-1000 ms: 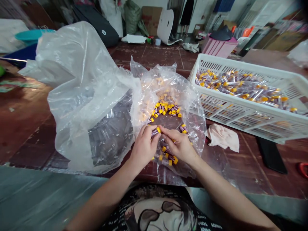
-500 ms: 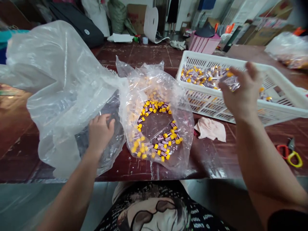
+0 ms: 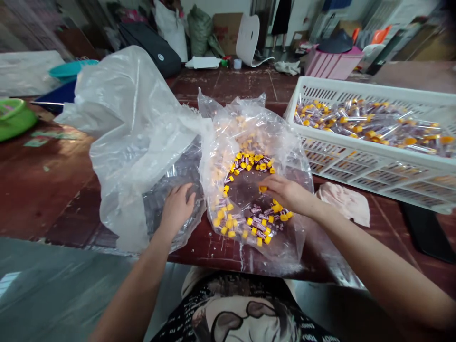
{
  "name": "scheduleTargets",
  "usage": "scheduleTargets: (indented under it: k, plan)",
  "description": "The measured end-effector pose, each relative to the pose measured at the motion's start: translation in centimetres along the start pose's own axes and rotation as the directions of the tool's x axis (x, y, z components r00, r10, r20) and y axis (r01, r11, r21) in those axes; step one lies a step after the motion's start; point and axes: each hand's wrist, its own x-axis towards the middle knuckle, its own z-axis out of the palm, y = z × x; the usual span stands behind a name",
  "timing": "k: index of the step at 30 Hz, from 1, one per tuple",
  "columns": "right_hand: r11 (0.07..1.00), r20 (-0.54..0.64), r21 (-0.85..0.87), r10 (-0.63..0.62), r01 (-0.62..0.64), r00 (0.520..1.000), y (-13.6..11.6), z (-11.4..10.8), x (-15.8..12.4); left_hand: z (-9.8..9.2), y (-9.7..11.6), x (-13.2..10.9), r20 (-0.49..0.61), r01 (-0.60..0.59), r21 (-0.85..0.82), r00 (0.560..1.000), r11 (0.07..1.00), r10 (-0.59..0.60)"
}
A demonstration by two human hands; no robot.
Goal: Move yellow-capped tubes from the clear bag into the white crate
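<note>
My left hand [image 3: 179, 205] rests in the mouth of a large clear plastic bag [image 3: 128, 118], fingers and thumb apart, on transparent pieces that look like empty plastic tubes. My right hand [image 3: 290, 192] reaches over a second clear bag [image 3: 299, 161], its fingers together at a small vial with a yellow cap [image 3: 262, 189]. More yellow-capped vials [image 3: 261, 223] with purplish contents lie in a ring inside that bag, around bare dark plastic. At the right, a white slatted basket [image 3: 370, 171] holds many clear tubes with yellow-capped vials [image 3: 370, 121] in them.
A pink cloth [image 3: 344, 203] lies before the basket, with a black flat object [image 3: 429, 230] to its right. A green basin [image 3: 16, 118] and a blue basin [image 3: 71, 70] stand at the left. Behind are a pink box [image 3: 331, 61] and a white curved panel [image 3: 248, 38].
My right hand has moved from over the basket, where it held a filled clear tube, left to the bag of vials. My left hand stays in its bag. The view has swung left.
</note>
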Motion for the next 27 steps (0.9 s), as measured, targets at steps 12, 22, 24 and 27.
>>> scheduleTargets:
  k: [12,22,24,27]
  plan:
    - [0.851,-0.470,0.517,0.197,0.088,0.860,-7.2,0.4,3.0,-0.6,9.2,-3.1,-0.062,-0.111,-0.863,0.991,0.492,0.115]
    - [0.856,-0.594,0.512,0.416,-0.075,0.689,-6.3,1.7,1.1,1.6,14.9,-1.9,0.245,0.253,-0.939,0.968,-0.232,0.062]
    - [0.837,-0.599,0.537,0.464,-0.102,0.653,-5.9,1.9,0.8,2.0,15.3,-1.7,0.242,0.246,-0.942,0.969,-0.229,0.046]
    - [0.841,-0.599,0.535,0.445,-0.081,0.665,-5.9,2.0,0.5,2.5,15.7,-1.6,0.249,0.257,-0.949,0.966,-0.183,0.067]
